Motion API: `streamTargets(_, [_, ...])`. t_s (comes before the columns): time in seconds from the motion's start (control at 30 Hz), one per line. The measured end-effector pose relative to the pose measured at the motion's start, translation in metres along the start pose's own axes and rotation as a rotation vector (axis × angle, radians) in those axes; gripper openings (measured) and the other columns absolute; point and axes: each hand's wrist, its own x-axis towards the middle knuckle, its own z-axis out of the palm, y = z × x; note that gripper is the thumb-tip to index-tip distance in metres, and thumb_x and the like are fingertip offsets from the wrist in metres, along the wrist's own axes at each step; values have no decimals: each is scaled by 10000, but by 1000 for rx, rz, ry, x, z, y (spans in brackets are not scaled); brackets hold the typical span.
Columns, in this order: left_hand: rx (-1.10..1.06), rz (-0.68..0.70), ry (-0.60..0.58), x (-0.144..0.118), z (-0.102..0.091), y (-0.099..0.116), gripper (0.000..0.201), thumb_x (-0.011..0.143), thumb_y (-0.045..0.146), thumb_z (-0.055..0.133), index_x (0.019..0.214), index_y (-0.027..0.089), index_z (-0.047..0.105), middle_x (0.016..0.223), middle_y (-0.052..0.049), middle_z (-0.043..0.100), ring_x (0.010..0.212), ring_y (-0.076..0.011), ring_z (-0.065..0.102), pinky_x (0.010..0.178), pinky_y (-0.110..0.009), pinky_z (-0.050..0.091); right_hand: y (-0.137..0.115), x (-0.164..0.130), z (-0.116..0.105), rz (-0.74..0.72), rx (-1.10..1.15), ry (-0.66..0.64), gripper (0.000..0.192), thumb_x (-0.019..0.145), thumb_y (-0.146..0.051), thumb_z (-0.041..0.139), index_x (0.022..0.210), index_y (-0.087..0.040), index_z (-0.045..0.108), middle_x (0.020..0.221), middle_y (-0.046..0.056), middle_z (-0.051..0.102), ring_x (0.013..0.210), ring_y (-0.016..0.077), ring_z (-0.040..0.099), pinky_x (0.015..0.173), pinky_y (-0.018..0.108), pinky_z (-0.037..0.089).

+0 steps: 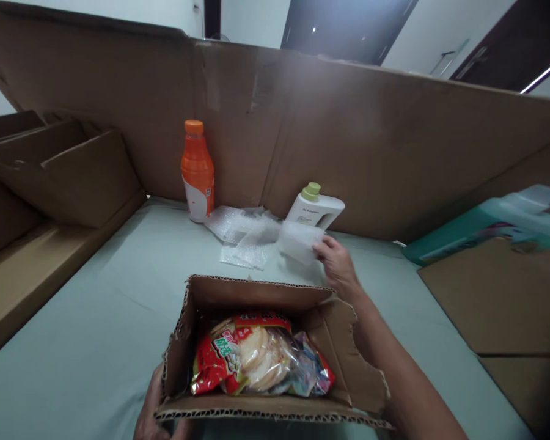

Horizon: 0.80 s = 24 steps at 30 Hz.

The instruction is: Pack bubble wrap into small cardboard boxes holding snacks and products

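My right hand (339, 264) reaches past the box, thumb and fingers closed on the edge of a translucent bubble wrap sheet (297, 240). That sheet hangs in front of a white bottle with a green cap (316, 209). More bubble wrap pieces (247, 238) lie just to the left on the table. Close to me is an open cardboard box (261, 292), with ragged top edges. Inside it lie a red and clear snack bag (256, 360) and a colourful packet (309, 366). My left hand (151, 406) grips the box's near left corner; some of its fingers are hidden beneath.
An orange bottle (198, 171) stands against the tall cardboard wall (371, 134) at the back. Open cardboard boxes (87, 177) line the left side. To the right, a teal liquid jug (486, 226) lies tilted by more cardboard (490, 299). Pale green cloth (96, 293) covers the table.
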Motion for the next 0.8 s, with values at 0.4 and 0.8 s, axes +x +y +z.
streamTargets(0.4, [159, 130, -20, 12, -16, 16, 565, 839, 575, 588, 1266, 206, 605, 1111, -136, 705, 1222, -383, 603, 1089, -540, 463, 27, -196, -134, -199, -665, -132, 804, 778, -547, 695, 1480, -218, 483, 1468, 176, 551, 1212, 348, 624, 928, 483, 554])
streamTargets(0.8, [47, 263, -177, 85, 17, 84, 403, 843, 407, 560, 1152, 151, 605, 986, -101, 705, 907, -274, 668, 781, -381, 554, 33, -169, -18, -207, -311, -289, 582, 742, -438, 736, 1249, -164, 655, 1224, 138, 724, 1128, 355, 670, 952, 514, 556])
